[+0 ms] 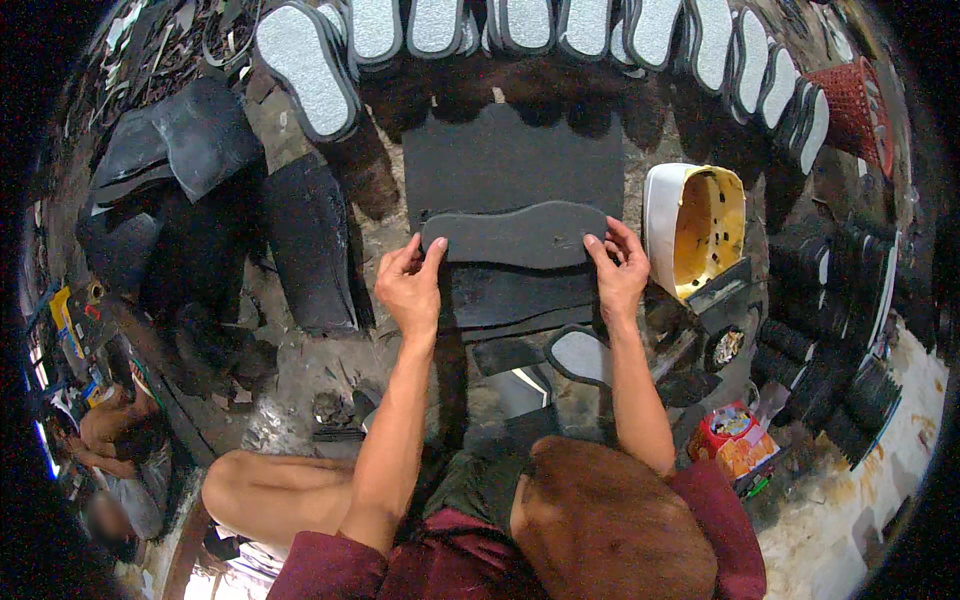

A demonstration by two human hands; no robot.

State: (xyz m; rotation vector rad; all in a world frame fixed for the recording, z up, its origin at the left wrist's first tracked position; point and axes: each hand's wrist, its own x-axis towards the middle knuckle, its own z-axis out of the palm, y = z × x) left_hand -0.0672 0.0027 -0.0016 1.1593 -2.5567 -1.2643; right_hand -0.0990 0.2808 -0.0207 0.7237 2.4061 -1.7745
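A dark grey sandal sole (515, 235) is held level between my two hands, its long side running left to right. My left hand (410, 285) pinches its left end, thumb on the upper face and fingers curled behind. At the other end my right hand (620, 270) grips it the same way. Below the sole lies a black rubber sheet (510, 165), which shows on its far side. Another dark sheet piece (530, 305) lies on the near side. Close to my right forearm rests a sole with a light grey face (582, 355).
Many soles with pale speckled faces (305, 70) stand in an arc along the far side. To the right are a cut-open white container (695, 230), yellow inside, and a red basket (850, 115). Black sheets (190, 140) pile up left. Another person (130, 450) sits at lower left.
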